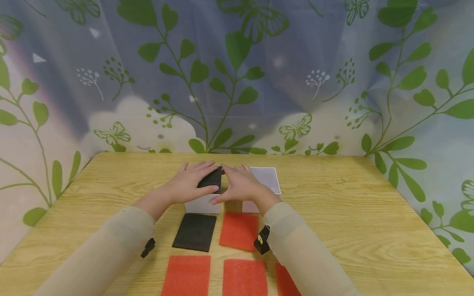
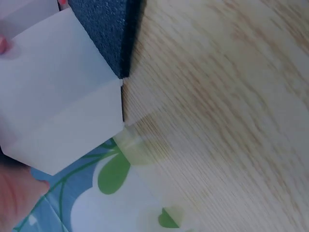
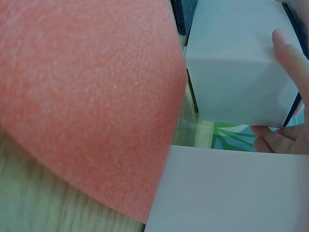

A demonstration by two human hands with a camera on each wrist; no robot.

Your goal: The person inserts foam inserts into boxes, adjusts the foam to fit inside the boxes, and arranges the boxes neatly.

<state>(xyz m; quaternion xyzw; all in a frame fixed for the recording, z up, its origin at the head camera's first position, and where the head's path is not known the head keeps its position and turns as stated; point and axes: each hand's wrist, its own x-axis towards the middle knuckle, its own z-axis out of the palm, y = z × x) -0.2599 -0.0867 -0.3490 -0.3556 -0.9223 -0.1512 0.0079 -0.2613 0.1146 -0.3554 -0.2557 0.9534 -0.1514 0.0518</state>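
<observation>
In the head view a white box (image 1: 203, 204) stands on the table with a black foam sheet (image 1: 213, 179) over its top. My left hand (image 1: 187, 182) rests on that sheet from the left, fingers extended along it and thumb across its near part. On the right side my right hand (image 1: 241, 183) spans the box, thumb touching the front face and fingertips right at the far top corner. In the right wrist view the thumb (image 3: 288, 55) lies on the white face. Behind my right hand is a second white box (image 1: 269, 177).
Nearer than the boxes lie a black foam sheet (image 1: 195, 232) and a red foam sheet (image 1: 238, 231). More red sheets (image 1: 187, 275) lie along the front, one partly under my right sleeve. A patterned curtain (image 1: 237, 82) hangs behind the wooden table (image 1: 370, 230).
</observation>
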